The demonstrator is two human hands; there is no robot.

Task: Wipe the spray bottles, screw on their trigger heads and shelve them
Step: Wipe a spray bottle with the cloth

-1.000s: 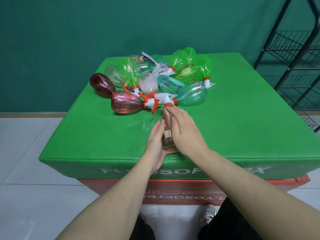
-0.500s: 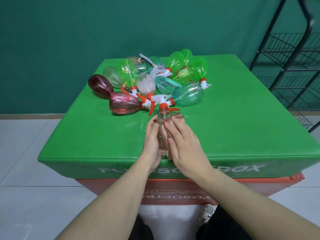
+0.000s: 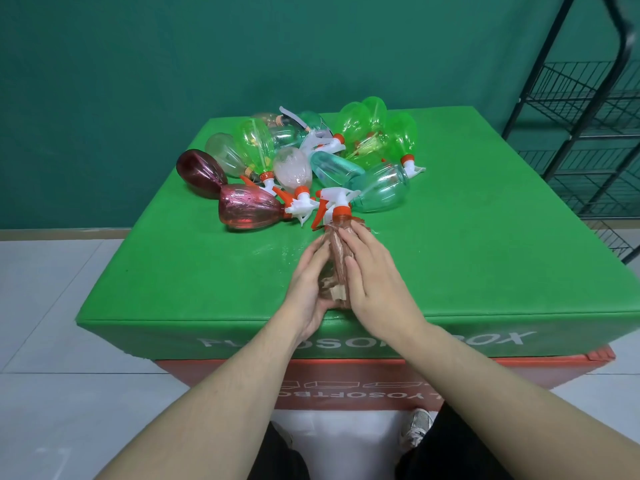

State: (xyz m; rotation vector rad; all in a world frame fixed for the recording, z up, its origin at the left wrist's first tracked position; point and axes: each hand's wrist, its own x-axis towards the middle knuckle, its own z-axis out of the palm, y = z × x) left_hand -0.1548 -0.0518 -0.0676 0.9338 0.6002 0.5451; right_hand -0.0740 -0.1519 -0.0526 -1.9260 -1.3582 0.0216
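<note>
Bright, even light with soft shadows, glare on the bottles (image 3: 311, 168) and a wet sheen at the box (image 3: 207, 271) centre; wide-angle bending tilts the rack (image 3: 588, 133) at the right edge.

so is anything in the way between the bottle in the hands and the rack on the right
Nothing visible blocks it. The bottle is held between the left hand and right hand at the box's near edge; the pile lies behind it, and bare green top runs toward the rack.
</note>
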